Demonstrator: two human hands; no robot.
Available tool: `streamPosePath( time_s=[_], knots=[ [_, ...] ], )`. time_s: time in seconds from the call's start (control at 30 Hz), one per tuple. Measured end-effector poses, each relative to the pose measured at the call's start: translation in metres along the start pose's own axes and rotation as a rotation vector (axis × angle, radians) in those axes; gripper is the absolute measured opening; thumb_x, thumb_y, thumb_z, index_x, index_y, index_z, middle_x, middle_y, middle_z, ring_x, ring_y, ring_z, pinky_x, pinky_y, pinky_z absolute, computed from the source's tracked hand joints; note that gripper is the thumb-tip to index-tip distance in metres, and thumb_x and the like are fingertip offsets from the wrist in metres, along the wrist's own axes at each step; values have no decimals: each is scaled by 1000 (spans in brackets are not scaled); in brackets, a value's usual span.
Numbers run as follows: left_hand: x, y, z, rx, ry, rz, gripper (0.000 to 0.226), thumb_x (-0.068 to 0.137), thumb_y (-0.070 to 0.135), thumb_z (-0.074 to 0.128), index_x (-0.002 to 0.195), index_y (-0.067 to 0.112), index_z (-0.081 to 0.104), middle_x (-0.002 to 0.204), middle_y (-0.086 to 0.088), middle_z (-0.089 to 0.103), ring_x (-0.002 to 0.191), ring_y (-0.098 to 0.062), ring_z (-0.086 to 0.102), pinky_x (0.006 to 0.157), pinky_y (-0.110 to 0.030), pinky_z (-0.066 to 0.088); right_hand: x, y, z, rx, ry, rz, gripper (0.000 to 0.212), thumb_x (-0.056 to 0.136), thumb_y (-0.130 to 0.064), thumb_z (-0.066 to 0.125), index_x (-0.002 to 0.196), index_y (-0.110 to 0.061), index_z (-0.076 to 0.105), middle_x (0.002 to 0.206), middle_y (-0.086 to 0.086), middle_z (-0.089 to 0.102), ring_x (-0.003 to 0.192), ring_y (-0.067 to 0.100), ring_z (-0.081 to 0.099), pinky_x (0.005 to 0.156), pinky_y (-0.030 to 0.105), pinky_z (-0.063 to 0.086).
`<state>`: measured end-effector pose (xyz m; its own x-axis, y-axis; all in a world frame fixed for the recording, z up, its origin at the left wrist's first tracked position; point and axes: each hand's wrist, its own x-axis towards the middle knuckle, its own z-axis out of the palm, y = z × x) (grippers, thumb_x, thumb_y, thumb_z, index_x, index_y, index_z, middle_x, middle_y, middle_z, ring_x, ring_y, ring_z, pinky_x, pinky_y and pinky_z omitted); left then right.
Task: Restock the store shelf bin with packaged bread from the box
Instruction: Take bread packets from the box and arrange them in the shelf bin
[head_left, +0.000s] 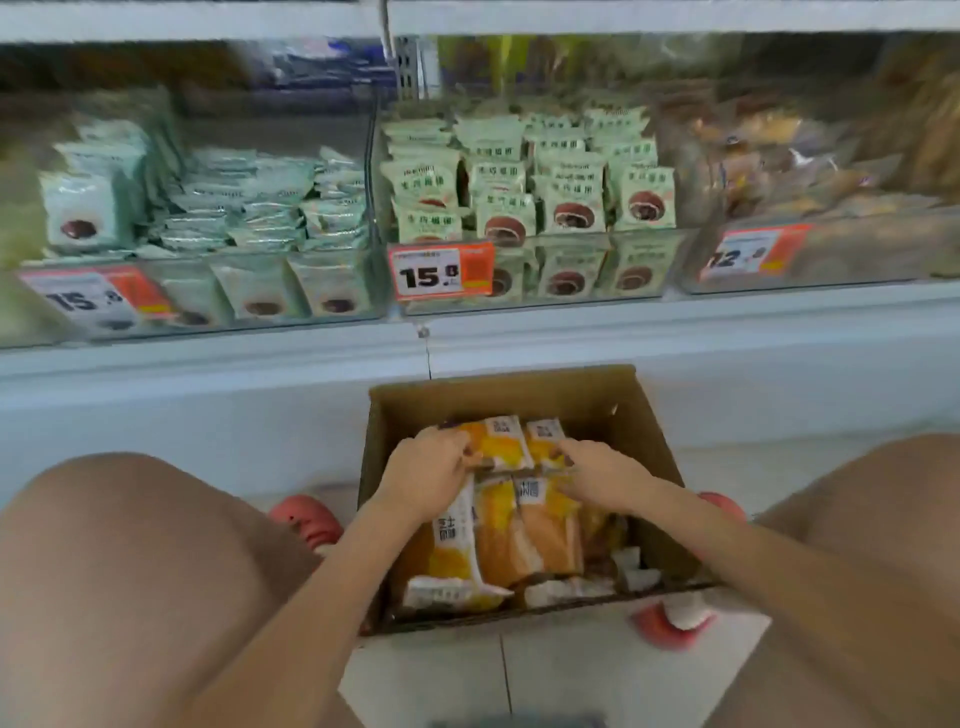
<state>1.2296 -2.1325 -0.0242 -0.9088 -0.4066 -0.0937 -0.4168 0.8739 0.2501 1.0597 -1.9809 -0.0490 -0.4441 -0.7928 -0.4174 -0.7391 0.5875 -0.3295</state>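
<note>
An open cardboard box (519, 395) stands on the floor between my knees, holding several yellow and orange packaged breads (540, 535). My left hand (426, 467) grips the upper left packet (501, 444) at its edge, fingers curled. My right hand (597, 473) reaches in from the right, fingers curled on the neighbouring packet (543, 441). Above, clear shelf bins hold green packaged cakes: a middle bin (530, 291) and a left bin (208, 306). A right bin (810, 260) holds brownish bread packets, blurred.
Orange price tags hang on the bin fronts, the middle one (441, 273) reading 15.8. A white shelf ledge (519, 338) runs above the box. My knees flank the box, with red shoes (306, 522) on the white tiled floor (545, 675).
</note>
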Motion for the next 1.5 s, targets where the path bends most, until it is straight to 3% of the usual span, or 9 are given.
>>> streamPosePath(
  time_s=[0.13, 0.3, 0.4, 0.67, 0.93, 1.0, 1.13, 1.4, 1.5],
  knots=[
    [-18, -23, 30, -51, -267, -104, 25, 96, 23, 44, 116, 28, 57, 111, 0, 61, 96, -18, 57, 75, -33, 51, 1, -9, 48, 248, -31, 122, 58, 89, -29, 61, 138, -14, 33, 98, -4, 53, 75, 9, 52, 58, 25, 44],
    [-28, -40, 36, -14, -335, -163, 22, 97, 23, 44, 113, 20, 58, 115, 1, 61, 102, -21, 59, 80, -31, 48, 6, 10, 79, 611, 219, 480, 76, 80, -23, 71, 139, -9, 25, 138, 16, 43, 121, 34, 48, 94, 40, 46],
    [-24, -41, 40, -63, -323, -155, 24, 96, 23, 44, 113, 20, 61, 115, 3, 63, 99, -19, 59, 78, -31, 50, 2, 14, 83, 868, -14, 622, 69, 81, -30, 73, 136, -8, 37, 138, 12, 47, 125, 31, 46, 102, 43, 42],
    [-14, -36, 46, -154, -316, -182, 21, 95, 23, 47, 104, 17, 65, 104, -1, 65, 91, -18, 61, 77, -35, 54, 3, 9, 74, 946, -97, 529, 61, 82, -27, 72, 135, -13, 44, 133, 11, 54, 120, 31, 52, 101, 49, 44],
    [-1, -3, 27, -794, -249, -340, 40, 99, 43, 41, 122, 14, 57, 115, -3, 63, 103, -19, 60, 91, -36, 50, -42, -12, -1, 576, 197, 386, 38, 96, -46, 45, 110, -14, 59, 103, 7, 62, 94, 22, 59, 77, 31, 41],
    [-1, 11, 20, -1066, -368, -438, 47, 98, 51, 38, 125, 16, 54, 117, -3, 63, 103, -19, 62, 89, -35, 52, -53, -20, -10, 815, 278, 357, 34, 97, -48, 38, 93, -19, 55, 87, 2, 61, 79, 16, 58, 69, 31, 43],
    [0, 33, 16, -1533, -454, -486, 36, 94, 44, 50, 121, 21, 53, 114, -4, 66, 100, -24, 67, 89, -39, 54, -51, -37, 1, 1445, 158, 297, 31, 99, -41, 39, 116, -20, 54, 111, 7, 66, 100, 23, 66, 80, 39, 55],
    [5, 2, -9, -917, -30, -202, 28, 90, 29, 62, 118, 24, 58, 122, -3, 59, 109, -19, 59, 86, -40, 55, -35, -30, -34, 968, 592, 36, 67, 85, -28, 67, 141, -23, 31, 135, -4, 43, 117, 10, 46, 92, 22, 41],
    [5, 1, -38, -723, -38, -30, 30, 90, 25, 63, 119, 23, 60, 117, 5, 58, 106, -10, 56, 79, -22, 52, -30, -34, -76, 741, 374, -215, 72, 76, -30, 77, 134, -37, 35, 134, -9, 48, 120, 4, 45, 99, 22, 35]
  ],
)
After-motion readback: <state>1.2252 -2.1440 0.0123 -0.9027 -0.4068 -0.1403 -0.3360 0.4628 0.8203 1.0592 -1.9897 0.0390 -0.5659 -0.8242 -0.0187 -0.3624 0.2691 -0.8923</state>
